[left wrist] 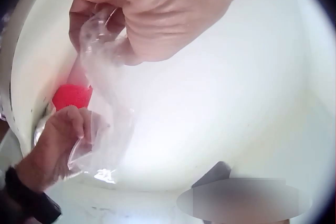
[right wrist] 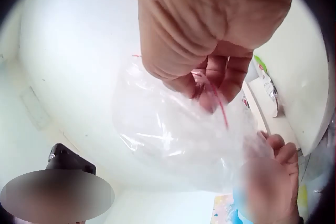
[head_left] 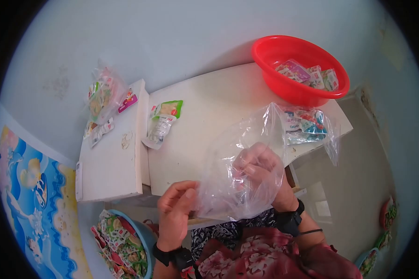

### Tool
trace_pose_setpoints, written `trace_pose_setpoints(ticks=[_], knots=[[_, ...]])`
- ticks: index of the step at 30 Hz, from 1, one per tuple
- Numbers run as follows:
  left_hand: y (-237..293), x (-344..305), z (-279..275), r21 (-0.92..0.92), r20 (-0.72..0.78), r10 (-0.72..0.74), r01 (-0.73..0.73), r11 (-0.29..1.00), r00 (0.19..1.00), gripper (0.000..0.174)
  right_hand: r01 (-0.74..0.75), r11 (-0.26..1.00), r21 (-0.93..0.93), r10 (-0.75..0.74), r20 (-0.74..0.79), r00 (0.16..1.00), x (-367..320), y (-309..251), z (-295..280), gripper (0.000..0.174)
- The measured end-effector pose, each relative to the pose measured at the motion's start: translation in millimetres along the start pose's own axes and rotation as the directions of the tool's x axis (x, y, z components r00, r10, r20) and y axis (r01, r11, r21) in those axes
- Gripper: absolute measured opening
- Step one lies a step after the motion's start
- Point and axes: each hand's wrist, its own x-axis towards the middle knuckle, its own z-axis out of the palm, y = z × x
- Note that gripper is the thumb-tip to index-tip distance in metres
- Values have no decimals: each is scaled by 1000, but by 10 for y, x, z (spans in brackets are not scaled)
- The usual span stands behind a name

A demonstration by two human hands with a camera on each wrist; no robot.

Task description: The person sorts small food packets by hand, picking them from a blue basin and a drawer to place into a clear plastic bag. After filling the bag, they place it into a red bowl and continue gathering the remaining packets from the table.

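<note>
clear plastic, one bag [head_left: 223, 176], pinched by left hand [head_left: 174, 211] and right hand [right wrist: 210, 32], fingers curled, one basin [head_left: 284, 92]

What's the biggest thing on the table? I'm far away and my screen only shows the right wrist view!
Observer: In the head view, a red basin sits on the table, with packets inside.
Operator: Cool! The left hand looks all smudgy for me. Is it really holding on?
Observer: Yes. The left wrist view shows the left hand pinching the clear bag.
Operator: Are there more packets somewhere?
Observer: Lots! The head view shows a blue tub full of them at the person's left.
</note>
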Motion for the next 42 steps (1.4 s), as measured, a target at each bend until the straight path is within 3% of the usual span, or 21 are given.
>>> trace_pose_setpoints(ticks=[3,6,7,10,12,14,16,19,22,25,26,27,29,31,32,34,35,36,37,38,42], knots=[[34,9,-53,113,-145,136,-120,986,980,20,-85,989,-119,61,-194,979,-23,16,-118,7],[55,36,-255,125,-236,205,-179,976,950,20,62,989,-137,-112,-397,911,14,-21,-414,4],[79,69,-296,117,-260,222,-198,973,940,22,51,987,-155,-112,-413,904,15,-48,-380,2],[159,137,-162,-168,-274,45,-94,981,961,30,30,921,-388,-178,-353,919,-34,113,-349,2],[258,157,-38,-262,-242,-33,-33,965,970,35,-23,848,-529,-213,-381,899,-43,137,-342,4],[251,175,-28,-174,-180,-23,-9,985,983,36,-35,815,-579,-242,-394,887,-46,207,-394,5],[62,177,-166,100,-74,51,-44,994,996,34,-77,826,-558,-186,-398,898,-70,209,-416,5],[-243,252,-484,497,-94,102,-42,867,990,29,-92,769,-633,-190,-363,912,-76,194,-464,5],[-240,302,-433,389,-270,338,-219,895,902,21,-80,700,-709,-265,-362,894,-66,164,-559,6],[-58,276,-446,199,-266,116,-63,978,957,21,-107,748,-655,-216,-393,894,-79,179,-621,6],[-20,315,-277,470,-213,318,-188,862,924,21,-122,779,-615,-174,-400,900,-85,194,-627,6],[9,406,11,699,-104,497,-292,653,861,21,-124,766,-631,-188,-404,895,-69,207,-633,6],[-24,487,40,878,161,586,-386,282,794,21,-123,746,-654,-204,-401,893,-38,257,-623,6],[-260,633,-226,877,371,470,-469,106,801,20,-91,674,-733,-260,-352,899,-34,281,-650,7],[-260,626,-264,888,248,449,-387,249,858,19,-74,634,-770,-294,-327,898,-34,277,-681,7],[-288,581,-298,827,17,346,-207,523,938,16,-128,436,-891,-350,-300,887,-67,233,-739,7],[-269,561,-311,533,-127,213,-115,838,969,12,-138,372,-918,-376,-285,882,-88,237,-791,7],[-220,556,-296,512,-160,229,-118,851,960,13,-147,306,-941,-399,-267,878,-95,245,-823,7],[-160,533,-256,491,-195,245,-122,863,950,13,-162,392,-906,-362,-314,878,-92,235,-814,7],[-124,523,-229,471,-229,260,-127,873,938,13,-166,392,-905,-364,-318,876,-75,245,-812,6],[-101,644,-197,870,-86,665,-269,413,742,19,-220,367,-904,-368,-358,858,27,242,-756,13]])
